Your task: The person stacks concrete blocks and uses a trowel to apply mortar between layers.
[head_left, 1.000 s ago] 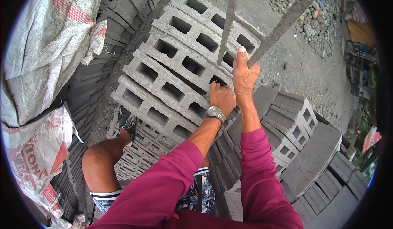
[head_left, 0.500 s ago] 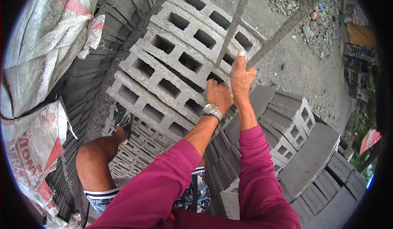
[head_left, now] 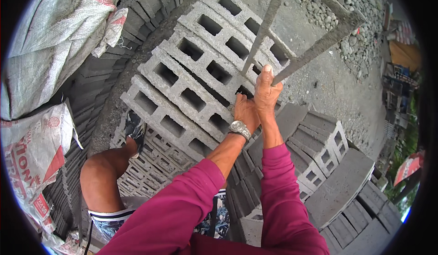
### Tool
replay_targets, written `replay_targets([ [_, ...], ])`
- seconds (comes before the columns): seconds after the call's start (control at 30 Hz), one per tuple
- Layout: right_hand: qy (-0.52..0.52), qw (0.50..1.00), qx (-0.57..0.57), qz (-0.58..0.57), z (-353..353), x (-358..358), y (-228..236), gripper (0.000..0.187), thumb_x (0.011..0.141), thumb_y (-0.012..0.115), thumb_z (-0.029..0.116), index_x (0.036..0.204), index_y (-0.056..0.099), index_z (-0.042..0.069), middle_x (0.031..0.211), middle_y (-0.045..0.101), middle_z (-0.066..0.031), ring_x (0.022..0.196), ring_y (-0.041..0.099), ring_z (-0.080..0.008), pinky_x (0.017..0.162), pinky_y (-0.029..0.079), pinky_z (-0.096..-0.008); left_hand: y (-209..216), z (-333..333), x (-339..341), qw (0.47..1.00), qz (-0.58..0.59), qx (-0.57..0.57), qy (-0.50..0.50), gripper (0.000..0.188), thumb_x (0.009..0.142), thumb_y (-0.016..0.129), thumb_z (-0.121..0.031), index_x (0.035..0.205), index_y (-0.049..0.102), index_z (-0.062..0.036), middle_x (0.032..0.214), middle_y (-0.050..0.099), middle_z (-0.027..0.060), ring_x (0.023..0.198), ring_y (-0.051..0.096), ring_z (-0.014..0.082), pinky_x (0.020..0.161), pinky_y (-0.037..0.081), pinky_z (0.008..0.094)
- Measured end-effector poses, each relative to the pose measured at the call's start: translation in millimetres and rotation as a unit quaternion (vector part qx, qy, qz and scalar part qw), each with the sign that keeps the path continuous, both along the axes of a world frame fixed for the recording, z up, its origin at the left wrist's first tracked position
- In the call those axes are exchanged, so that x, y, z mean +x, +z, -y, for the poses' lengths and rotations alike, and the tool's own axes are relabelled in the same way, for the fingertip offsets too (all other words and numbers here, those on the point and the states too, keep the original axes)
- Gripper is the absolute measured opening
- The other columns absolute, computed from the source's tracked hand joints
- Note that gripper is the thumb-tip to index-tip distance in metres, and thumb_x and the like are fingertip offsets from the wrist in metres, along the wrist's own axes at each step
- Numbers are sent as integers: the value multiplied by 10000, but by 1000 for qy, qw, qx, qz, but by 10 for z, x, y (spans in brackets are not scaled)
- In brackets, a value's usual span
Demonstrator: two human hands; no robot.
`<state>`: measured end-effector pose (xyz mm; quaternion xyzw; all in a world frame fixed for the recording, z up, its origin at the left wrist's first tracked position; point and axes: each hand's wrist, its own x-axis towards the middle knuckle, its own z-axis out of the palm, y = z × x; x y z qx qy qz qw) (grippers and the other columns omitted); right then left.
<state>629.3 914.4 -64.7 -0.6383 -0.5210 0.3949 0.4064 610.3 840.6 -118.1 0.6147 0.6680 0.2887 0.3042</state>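
Note:
Grey hollow concrete blocks (head_left: 185, 75) lie side by side in a slanted row, their rectangular holes facing up. My left hand (head_left: 247, 114), with a metal watch at the wrist, is closed at the edge of one block, its fingertips dipping into a hole and partly hidden there. Just beside it, my right hand (head_left: 267, 93) is closed round the lower end of a rough, grey-crusted bar frame (head_left: 315, 49), thumb pointing up along it. The frame rises from the blocks toward the upper right. The two hands touch or nearly touch.
More blocks (head_left: 315, 145) are stacked at the right, close to my right forearm. Below the row lie further blocks (head_left: 153, 163) by my leg. White woven sacks (head_left: 59, 31) hang over stacked blocks at the left. A gravel heap (head_left: 356, 36) lies at the far right.
The row of blocks has shifted slightly right in view. My left hand has moved slightly right and down, its fingers deeper at the hole; the bar frame's upper corner sits lower and further right.

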Motion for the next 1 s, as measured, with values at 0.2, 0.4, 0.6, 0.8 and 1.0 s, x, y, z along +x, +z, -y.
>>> replay_targets([
  [0.2, -16, 999, -17, -32, -183, -170, 337, 454, 971, 584, 342, 607, 448, 107, 551, 409, 37, 473, 341, -63, 446, 265, -270, -43, -36, -72, 987, -114, -78, -81, 228, 800, 679, -288, 679, 693, -96, 708, 675, 92, 810, 604, 253, 880, 367, 410],
  [0.4, 40, 951, 140, -271, -577, -777, 1679, 584, 1035, 411, 482, 555, 328, 160, 505, 287, 17, 409, 249, -126, 433, 200, -308, 1, 9, -74, 987, -112, -85, -72, 324, 752, 739, -342, 715, 677, -27, 730, 671, 120, 834, 590, 258, 892, 378, 382],
  [0.6, 105, 982, 143, -65, -580, -1137, 349, 507, 1033, 480, 406, 612, 419, 130, 552, 410, 35, 475, 364, -89, 447, 269, -287, -223, -62, 7, 998, -19, 53, 25, 216, 811, 643, -276, 705, 690, -94, 703, 657, 100, 799, 587, 257, 845, 352, 390],
  [0.8, 54, 994, 39, -89, -537, -1172, 139, 454, 989, 587, 424, 678, 493, 107, 562, 415, 35, 492, 377, -61, 445, 292, -262, -231, -12, -33, 995, 27, 80, 57, 200, 811, 627, -249, 712, 703, -91, 701, 655, 106, 797, 588, 262, 846, 352, 394],
  [1.0, 132, 923, 198, -304, -780, -1608, 1788, 578, 979, 433, 486, 519, 285, 168, 483, 210, 17, 414, 203, -132, 466, 205, -317, -47, 3, -110, 989, -112, -68, -73, 178, 773, 638, -217, 728, 717, -64, 697, 661, 100, 811, 603, 251, 871, 356, 388],
])
